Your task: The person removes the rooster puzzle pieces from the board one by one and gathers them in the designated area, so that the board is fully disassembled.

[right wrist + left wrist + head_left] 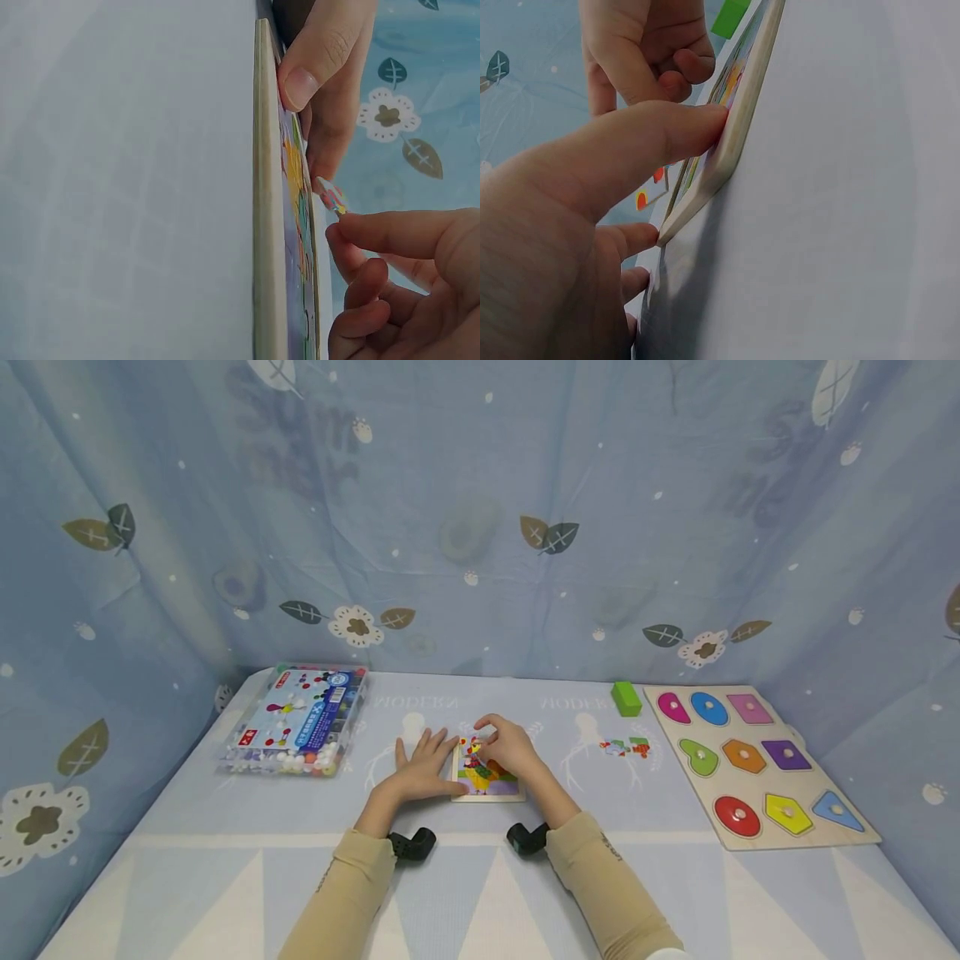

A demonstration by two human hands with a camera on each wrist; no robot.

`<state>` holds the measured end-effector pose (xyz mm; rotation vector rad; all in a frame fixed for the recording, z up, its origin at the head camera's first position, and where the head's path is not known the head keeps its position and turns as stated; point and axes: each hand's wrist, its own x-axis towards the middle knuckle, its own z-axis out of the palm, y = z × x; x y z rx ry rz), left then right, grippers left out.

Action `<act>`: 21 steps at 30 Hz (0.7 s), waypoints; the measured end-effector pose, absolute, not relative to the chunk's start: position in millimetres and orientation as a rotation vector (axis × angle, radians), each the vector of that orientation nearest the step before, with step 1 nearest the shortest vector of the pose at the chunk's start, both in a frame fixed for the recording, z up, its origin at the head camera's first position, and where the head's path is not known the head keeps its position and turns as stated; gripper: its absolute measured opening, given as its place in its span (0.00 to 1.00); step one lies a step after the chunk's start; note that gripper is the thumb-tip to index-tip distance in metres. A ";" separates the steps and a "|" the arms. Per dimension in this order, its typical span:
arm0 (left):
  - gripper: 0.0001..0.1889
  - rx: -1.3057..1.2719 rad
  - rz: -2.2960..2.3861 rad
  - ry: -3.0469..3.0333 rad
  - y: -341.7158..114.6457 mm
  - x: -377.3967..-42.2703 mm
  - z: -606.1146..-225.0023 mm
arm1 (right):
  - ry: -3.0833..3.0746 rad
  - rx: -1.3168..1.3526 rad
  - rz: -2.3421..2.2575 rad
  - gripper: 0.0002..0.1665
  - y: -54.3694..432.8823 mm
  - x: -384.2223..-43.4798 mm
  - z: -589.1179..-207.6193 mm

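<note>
A small wooden jigsaw puzzle [487, 787] with a colourful bird picture lies in the middle of the table. My left hand [422, 775] is at its left side, fingers spread and straight. In the left wrist view its thumb [697, 127] presses on the near edge and the index fingertip touches a corner. Over the upper part of the picture, my right hand [507, 748] pinches a small puzzle piece [330, 196] between thumb and index finger. That piece stands tilted up from the board in the right wrist view.
Loose puzzle pieces [615, 747] lie right of the board, with a green block [626, 699] behind them. A wooden shape board [701, 793] with knobbed pieces is at the far right. On the left sits a clear plastic case [345, 727] of beads. A patterned curtain [480, 568] hangs behind.
</note>
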<state>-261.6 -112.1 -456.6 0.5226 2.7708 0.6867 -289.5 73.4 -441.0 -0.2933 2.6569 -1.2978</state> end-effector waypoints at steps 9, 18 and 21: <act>0.47 0.523 0.683 2.770 -111.7 -261.3 -455.4 | 2.500 -0.202 -1.523 0.20 84.5 -287.7 -437.6; 0.48 0.518 0.678 2.779 -111.7 -260.2 -453.8 | 2.375 -0.047 -1.766 0.15 101.4 -290.3 -437.8; 0.48 0.519 0.688 2.776 -111.5 -259.3 -453.9 | 2.381 -0.041 -1.778 0.15 107.8 -290.7 -438.9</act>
